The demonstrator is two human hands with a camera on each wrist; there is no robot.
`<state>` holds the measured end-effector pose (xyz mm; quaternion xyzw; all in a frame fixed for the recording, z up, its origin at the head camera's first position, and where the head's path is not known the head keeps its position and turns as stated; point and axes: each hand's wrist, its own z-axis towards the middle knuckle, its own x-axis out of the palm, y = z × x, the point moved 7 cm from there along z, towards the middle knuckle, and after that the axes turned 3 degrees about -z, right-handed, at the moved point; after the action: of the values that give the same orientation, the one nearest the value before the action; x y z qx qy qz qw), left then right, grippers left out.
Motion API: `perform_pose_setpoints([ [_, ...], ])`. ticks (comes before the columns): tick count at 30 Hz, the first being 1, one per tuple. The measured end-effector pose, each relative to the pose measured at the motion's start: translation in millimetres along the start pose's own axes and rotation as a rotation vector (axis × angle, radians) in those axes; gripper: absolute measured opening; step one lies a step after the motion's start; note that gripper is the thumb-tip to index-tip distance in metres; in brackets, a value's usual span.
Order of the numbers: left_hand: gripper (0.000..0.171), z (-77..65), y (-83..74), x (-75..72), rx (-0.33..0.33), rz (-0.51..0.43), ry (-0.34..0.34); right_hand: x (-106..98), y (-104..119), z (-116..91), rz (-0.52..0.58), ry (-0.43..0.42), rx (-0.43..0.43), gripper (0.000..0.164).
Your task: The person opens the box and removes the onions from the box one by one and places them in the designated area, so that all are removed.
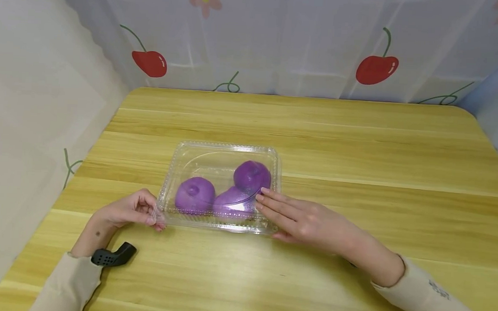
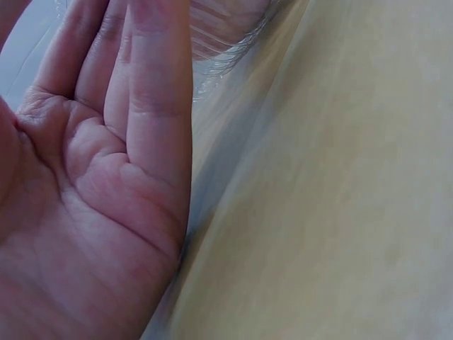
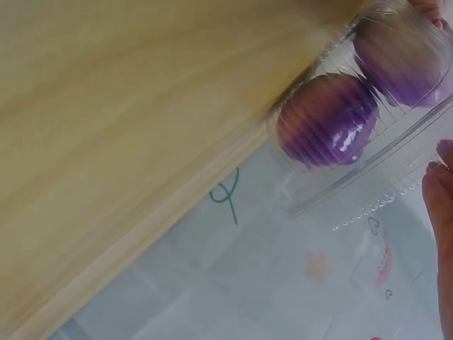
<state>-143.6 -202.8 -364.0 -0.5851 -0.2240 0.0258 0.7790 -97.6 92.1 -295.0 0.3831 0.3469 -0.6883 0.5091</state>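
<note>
A clear plastic clamshell box (image 1: 215, 156) stands in the middle of the table, its lid down. Inside lie a round purple piece with a small nub (image 1: 195, 195), another round purple piece (image 1: 252, 175) and a longer purple piece (image 1: 232, 202); their exact kind is unclear. My left hand (image 1: 136, 208) pinches the box's near left corner between thumb and fingers. On the near right part of the lid rest the straight fingers of my right hand (image 1: 304, 220). The left wrist view shows my left palm (image 2: 106, 191) beside ribbed clear plastic (image 2: 226, 60).
The box stands on a wood-grain table (image 1: 357, 155). A pale curtain with cherry prints (image 1: 279, 41) hangs behind the far edge, and more pale cloth (image 1: 34, 95) is at the left. A black wrist mount (image 1: 113, 255) sticks out from my left cuff.
</note>
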Motion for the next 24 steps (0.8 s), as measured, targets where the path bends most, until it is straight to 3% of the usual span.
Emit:
perform_pose_setpoints([
  [3,0.028,-1.0,0.1,0.0,0.002,-0.002,0.004,-1.8,3.4,1.8,-0.081,-0.049,-0.047,0.042],
  [7,0.027,-1.4,1.3,-0.2,-0.008,-0.004,-0.010,-1.2,6.0,1.5,-0.156,-0.054,-0.080,0.040],
  [13,0.026,-2.7,1.1,0.9,-0.017,0.010,-0.083,1.2,4.2,0.6,-0.165,-0.059,-0.072,0.040],
  [15,0.025,-3.3,3.3,2.4,-0.054,0.032,-0.120,1.4,3.4,0.7,-0.165,-0.076,-0.072,0.040],
  [20,0.028,2.1,20.6,15.4,-0.252,0.047,-0.179,1.7,3.1,1.8,-0.165,-0.104,-0.075,0.038],
  [24,0.034,16.2,35.0,41.2,-0.355,-0.022,-0.095,1.6,3.2,3.0,-0.155,-0.107,-0.067,0.038],
])
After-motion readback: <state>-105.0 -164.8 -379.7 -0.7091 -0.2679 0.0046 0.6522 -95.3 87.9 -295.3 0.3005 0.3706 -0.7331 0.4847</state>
